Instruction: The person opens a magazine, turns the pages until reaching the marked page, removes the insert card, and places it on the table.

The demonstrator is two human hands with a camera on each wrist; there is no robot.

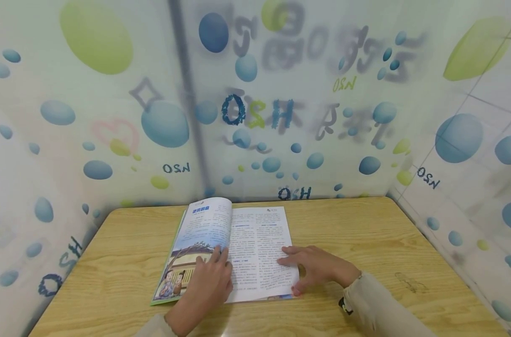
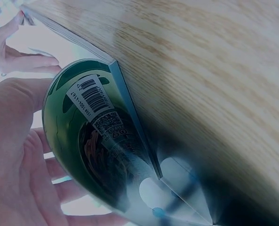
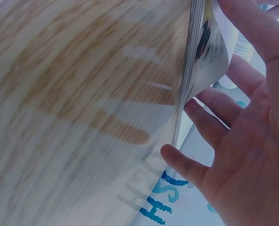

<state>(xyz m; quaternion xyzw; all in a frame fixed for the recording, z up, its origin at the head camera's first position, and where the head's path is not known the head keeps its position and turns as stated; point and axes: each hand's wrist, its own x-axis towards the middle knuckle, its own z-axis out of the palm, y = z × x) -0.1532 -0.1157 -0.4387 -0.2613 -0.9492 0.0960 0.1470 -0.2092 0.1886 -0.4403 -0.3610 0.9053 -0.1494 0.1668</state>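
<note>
An open magazine (image 1: 244,238) lies on the table, its illustrated left page (image 1: 202,224) bowed upward and its right page full of printed text. My left hand (image 1: 211,278) rests with extended fingers on the left page beside the spine. In the left wrist view, the green back cover (image 2: 64,110) with a barcode label curves up in front of that hand. Over the right page's outer edge, my right hand (image 1: 316,266) is spread, thumb by the lower corner. A page corner (image 3: 214,70) bends up beside its relaxed fingers (image 3: 210,120) in the right wrist view.
The wooden table (image 1: 356,229) ends against a pale wall (image 1: 281,154) printed with blue and green drops and lettering. Another wall panel (image 1: 462,196) rises at the right. A dark scribble (image 1: 411,282) marks the tabletop to the right of the right forearm.
</note>
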